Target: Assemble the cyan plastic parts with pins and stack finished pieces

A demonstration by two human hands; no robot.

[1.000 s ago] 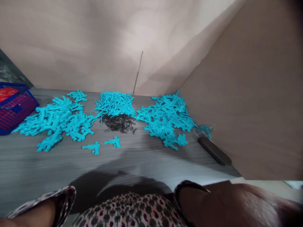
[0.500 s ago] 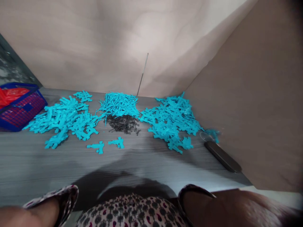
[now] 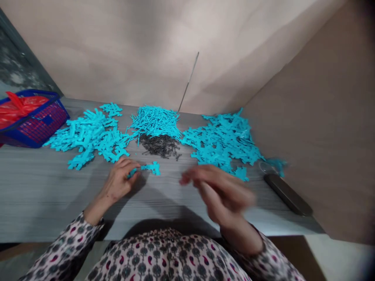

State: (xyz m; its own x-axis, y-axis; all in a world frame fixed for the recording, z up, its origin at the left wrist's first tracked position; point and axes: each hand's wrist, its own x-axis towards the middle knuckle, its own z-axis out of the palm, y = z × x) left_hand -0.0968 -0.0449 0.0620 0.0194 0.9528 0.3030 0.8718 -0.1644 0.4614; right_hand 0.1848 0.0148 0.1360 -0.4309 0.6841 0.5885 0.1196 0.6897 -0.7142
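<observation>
My left hand is at the table's middle left, thumb and fingers closed around a turquoise gun-shaped plastic piece, which they partly cover. Just right of its fingertips lies a second gun-shaped piece, flat on the tabletop. My right hand hovers over the table at the right, smeared by motion, so its grip cannot be made out. Beyond the hands lie a heap of thin turquoise sticks and a pile of small dark pins.
Heaps of turquoise plastic parts lie left and right on the grey table. At far left stands a blue basket holding a red bag. A dark oblong case rests beside the right-hand panel.
Both hands have come up from the lower edge over the table. My left hand has closed around the left gun-shaped piece. The whole view has shifted slightly.
</observation>
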